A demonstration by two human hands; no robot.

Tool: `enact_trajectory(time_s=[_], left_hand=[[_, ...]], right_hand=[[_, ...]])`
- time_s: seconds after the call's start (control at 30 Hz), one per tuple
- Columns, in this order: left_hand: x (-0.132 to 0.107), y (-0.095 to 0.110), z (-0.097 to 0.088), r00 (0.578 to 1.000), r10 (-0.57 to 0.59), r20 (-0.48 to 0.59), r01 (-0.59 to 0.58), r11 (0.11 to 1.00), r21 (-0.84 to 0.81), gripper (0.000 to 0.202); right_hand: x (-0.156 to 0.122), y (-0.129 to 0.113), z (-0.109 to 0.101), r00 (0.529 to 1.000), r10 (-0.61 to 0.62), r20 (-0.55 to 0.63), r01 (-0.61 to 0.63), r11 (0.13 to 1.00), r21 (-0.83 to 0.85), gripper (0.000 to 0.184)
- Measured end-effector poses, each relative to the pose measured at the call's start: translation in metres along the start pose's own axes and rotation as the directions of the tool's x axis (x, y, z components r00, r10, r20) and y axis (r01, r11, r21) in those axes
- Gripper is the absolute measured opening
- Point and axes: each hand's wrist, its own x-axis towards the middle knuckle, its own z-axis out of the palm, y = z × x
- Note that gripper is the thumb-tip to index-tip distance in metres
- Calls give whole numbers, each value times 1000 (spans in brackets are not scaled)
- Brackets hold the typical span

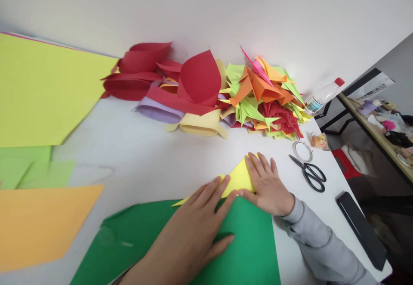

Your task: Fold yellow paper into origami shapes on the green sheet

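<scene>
I judge this yellow paper (240,177) feather-light, crisp enough to hold a crease, and easily torn or bent at its tips, so I'd take it by an edge. It lies beneath and between the left fingers (206,194) and right fingers (258,168), both sets stretched out flat, gripping nothing. It looks bright, matte and folded, one sharp point poking out left of the left fingers.

We could read no word with certainty: dark lettering (374,90) on the black-and-white box (383,78) at far right was slanted and too small, and the clear bottle's (326,92) blue label (313,104) was too blurred.
</scene>
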Motion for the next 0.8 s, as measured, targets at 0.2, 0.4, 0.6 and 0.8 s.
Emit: enact_trajectory(time_s=[0.2,0.4,0.6,0.8], left_hand=[[5,2,-6,1000,-19,11,19,1000,-9,59],[3,2,-2,999,-28,-40,28,1000,1,56],[4,3,-1,1000,-17,-24,17,1000,-10,56],[4,3,-3,1000,-16,-3,16,1000,2,57]], right_hand=[[3,15,-13,983,-37,178,24,997,78,80],[6,48,-9,968,-179,173,143,968,204,84],[3,64,-22,942,-277,188,198,914,354,93],[2,68,-28,962,-270,43,212,836,506,69]])
